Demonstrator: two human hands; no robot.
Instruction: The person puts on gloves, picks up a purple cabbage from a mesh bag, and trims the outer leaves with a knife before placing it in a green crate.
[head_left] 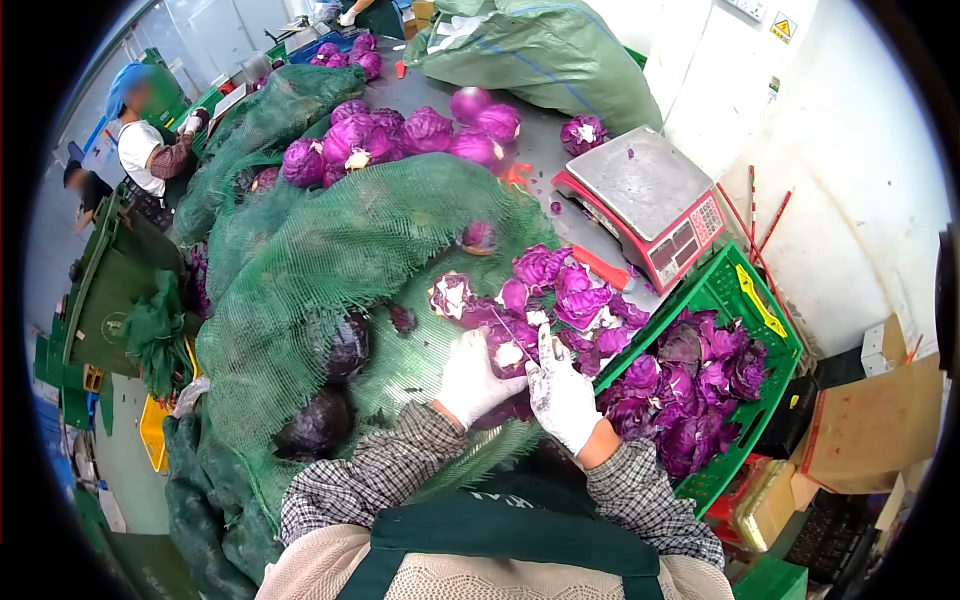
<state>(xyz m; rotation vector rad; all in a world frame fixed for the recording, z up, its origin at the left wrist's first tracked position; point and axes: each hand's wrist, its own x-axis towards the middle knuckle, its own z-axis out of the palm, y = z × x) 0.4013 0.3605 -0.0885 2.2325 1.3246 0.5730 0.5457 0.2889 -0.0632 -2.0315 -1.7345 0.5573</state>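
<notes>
My left hand (474, 380), in a white glove, is closed on the side of a red cabbage (503, 352) whose pale cut stem faces up. Beside it my right hand (562, 392), in a stained white glove, grips a knife; its thin blade (513, 334) lies across the cabbage, and the handle is hidden in the fingers. Loose purple leaves (583, 300) are heaped just beyond my right hand. A trimmed cabbage (450, 295) with a white stem rests past my left hand. Green mesh netting (400, 350) lies under and around the work.
A green crate (690, 487) full of purple leaves stands at the right. Behind it is a red-sided scale (650, 180). Several cabbages (427, 130) sit farther back, near a large green sack (545, 55). Dark cabbages (315, 425) lie in the netting. A co-worker (145, 140) stands at left.
</notes>
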